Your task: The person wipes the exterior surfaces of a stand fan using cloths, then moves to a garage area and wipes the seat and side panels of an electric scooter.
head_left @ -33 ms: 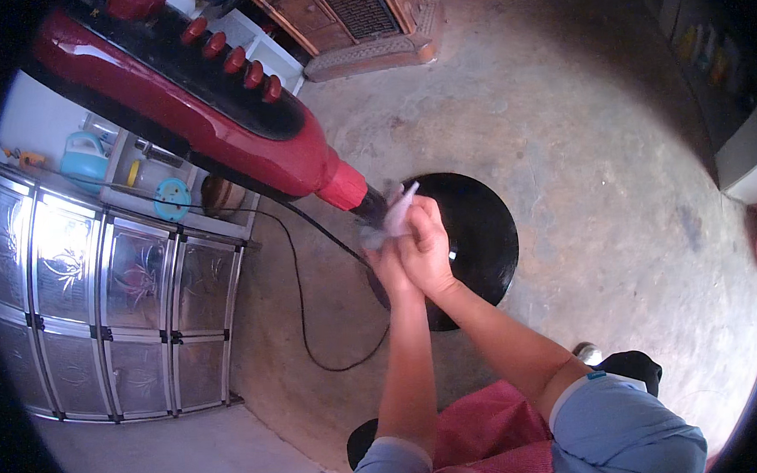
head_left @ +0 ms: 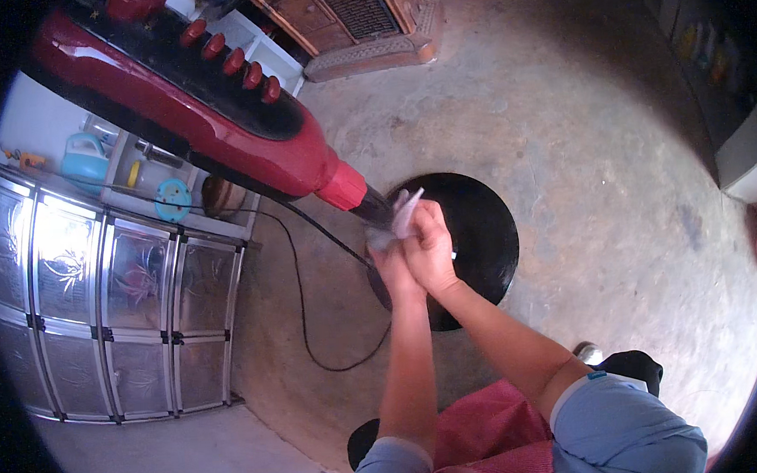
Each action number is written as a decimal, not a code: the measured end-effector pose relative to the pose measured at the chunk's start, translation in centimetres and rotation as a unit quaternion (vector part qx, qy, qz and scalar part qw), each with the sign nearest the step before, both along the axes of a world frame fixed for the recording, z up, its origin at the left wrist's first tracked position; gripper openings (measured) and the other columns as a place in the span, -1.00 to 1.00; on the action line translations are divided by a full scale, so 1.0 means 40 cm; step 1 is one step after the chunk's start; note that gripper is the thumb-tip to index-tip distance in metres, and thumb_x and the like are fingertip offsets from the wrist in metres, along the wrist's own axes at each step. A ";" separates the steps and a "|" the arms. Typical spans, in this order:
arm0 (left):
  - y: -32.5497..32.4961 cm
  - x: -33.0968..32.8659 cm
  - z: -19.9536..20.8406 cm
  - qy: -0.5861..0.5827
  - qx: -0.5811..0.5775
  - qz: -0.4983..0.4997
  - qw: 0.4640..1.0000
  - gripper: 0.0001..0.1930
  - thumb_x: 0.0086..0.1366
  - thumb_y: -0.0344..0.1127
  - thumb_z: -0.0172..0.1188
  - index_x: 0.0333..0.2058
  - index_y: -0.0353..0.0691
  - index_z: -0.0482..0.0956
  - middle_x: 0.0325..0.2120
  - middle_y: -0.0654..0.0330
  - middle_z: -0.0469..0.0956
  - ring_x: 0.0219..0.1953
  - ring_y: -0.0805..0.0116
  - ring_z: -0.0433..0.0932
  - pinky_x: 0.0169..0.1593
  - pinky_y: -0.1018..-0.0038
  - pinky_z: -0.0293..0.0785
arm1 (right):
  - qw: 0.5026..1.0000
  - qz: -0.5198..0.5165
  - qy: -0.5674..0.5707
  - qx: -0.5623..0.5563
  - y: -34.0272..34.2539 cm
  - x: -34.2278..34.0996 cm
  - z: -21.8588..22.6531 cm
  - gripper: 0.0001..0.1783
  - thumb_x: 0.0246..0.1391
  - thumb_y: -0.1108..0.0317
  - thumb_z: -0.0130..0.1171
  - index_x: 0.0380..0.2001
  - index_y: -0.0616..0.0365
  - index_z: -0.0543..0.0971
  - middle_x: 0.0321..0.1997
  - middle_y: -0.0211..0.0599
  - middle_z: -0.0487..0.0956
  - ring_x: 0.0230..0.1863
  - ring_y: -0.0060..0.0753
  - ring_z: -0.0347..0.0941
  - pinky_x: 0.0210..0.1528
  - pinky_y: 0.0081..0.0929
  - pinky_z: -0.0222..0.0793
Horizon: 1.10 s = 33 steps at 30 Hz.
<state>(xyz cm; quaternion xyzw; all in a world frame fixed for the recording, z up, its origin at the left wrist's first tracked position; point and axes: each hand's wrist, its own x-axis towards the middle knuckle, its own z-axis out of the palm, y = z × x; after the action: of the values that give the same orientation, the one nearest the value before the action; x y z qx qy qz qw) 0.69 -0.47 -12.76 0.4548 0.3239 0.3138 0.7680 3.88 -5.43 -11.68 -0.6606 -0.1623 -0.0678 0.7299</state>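
Note:
A standing fan (head_left: 245, 132) slants in from the upper left, with a red-and-black body, a row of red push buttons and a red collar (head_left: 342, 187). Below the collar its dark pole (head_left: 375, 207) runs down to a round black base (head_left: 481, 231) on the floor. My right hand (head_left: 430, 244) is closed on a pale, pinkish-white cloth (head_left: 407, 211) pressed against the pole. Close beside it, my left hand (head_left: 392, 268) is wrapped round the pole with the cloth; its fingers are partly blurred and hidden.
A black cord (head_left: 300, 292) hangs from the fan and loops over the concrete floor (head_left: 599, 191). On the left stands a silver-framed drawer cabinet (head_left: 132, 275), near a blue jug (head_left: 85, 160) on a shelf. Carved wooden furniture (head_left: 359, 23) is at the back.
Both hands have slid slightly down and to the right along the pole with the cloth. A little more of the pole shows below the red collar. The fan stays put.

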 end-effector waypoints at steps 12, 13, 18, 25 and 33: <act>-0.033 0.018 0.191 -0.261 -0.006 0.045 0.964 -0.46 0.24 -0.26 0.13 0.13 -0.29 0.16 0.12 0.15 0.22 0.15 0.27 0.22 0.23 0.38 0.08 | 0.974 0.156 -0.117 0.112 -0.039 0.039 0.222 -0.47 -0.27 0.74 -0.19 -0.11 0.24 0.41 0.08 -0.11 0.28 0.12 -0.21 0.26 0.14 -0.47 0.17; -0.016 0.011 0.152 -0.168 0.129 0.053 0.976 -0.50 0.21 -0.38 0.08 0.11 -0.28 0.19 0.07 0.14 0.27 0.09 0.26 0.28 0.17 0.34 0.17 | 0.978 0.132 -0.114 0.112 -0.032 0.038 0.208 -0.49 -0.21 0.74 -0.18 -0.10 0.23 0.42 0.03 -0.15 0.37 0.07 -0.29 0.31 0.12 -0.47 0.20; -0.043 0.001 0.182 -0.072 0.073 0.115 0.988 -0.57 0.13 -0.53 0.00 0.02 -0.33 0.31 -0.01 0.11 0.38 0.00 0.22 0.39 0.11 0.27 0.29 | 0.949 0.171 0.213 0.157 -0.029 0.053 0.094 -0.53 -0.10 0.73 -0.16 -0.07 0.21 0.45 -0.12 -0.40 0.47 -0.08 -0.57 0.37 0.00 -0.61 0.27; -0.017 -0.015 0.221 -0.257 0.044 0.018 0.965 -0.55 0.18 -0.50 -0.03 0.08 -0.38 0.26 0.07 0.06 0.30 0.09 0.17 0.32 0.19 0.28 0.19 | 0.962 0.215 -0.148 0.079 -0.058 0.042 0.272 -0.49 -0.18 0.74 -0.15 -0.08 0.26 0.46 0.17 -0.19 0.26 0.17 -0.34 0.22 0.20 -0.48 0.10; 0.019 -0.012 0.068 0.013 0.061 0.029 0.998 -0.65 0.15 -0.45 0.03 -0.04 -0.29 0.38 -0.08 0.15 0.44 -0.02 0.30 0.41 0.09 0.33 0.30 | 0.952 0.185 0.236 0.058 -0.020 0.093 -0.011 -0.76 -0.08 0.60 0.00 -0.30 0.21 0.56 -0.37 -0.30 0.57 -0.35 -0.45 0.49 -0.25 -0.52 0.40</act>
<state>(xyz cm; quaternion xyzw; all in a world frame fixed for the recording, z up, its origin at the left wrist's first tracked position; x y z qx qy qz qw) 0.22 0.31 -10.03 0.4952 0.3271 0.3493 0.7251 7.61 -6.24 -12.13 -0.5724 -0.1003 0.2172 0.7843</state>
